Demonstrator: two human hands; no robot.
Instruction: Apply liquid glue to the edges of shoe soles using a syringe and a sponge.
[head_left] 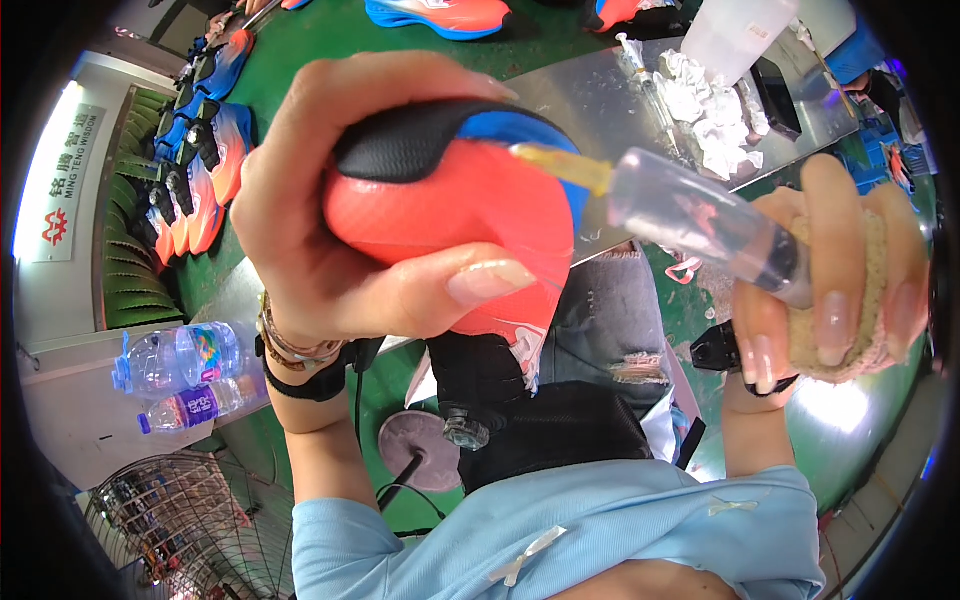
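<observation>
My left hand [290, 220] is wrapped round a coral-red shoe [440, 230], its thumb pressed on the upper. The sole's black and blue edge faces up. My right hand [835, 270] grips a clear syringe [700, 215] with a dark plunger, tilted down toward its back end. Its yellow nozzle [560, 165] reaches the line between the blue sole and the red upper; whether it touches, I cannot tell. A beige sponge-like pad [850, 315] is also held in my right palm, behind the syringe. Below the shoe's body, a black part [475, 380] hangs over my lap.
Several matching shoes [215, 150] stand on a rack at the left, and another shoe [440, 15] lies at the far edge. Crumpled white tissue [705, 115] and another syringe [645, 75] lie on a metal plate [585, 90]. Plastic bottles [185, 355] and a wire fan [190, 520] are at the lower left.
</observation>
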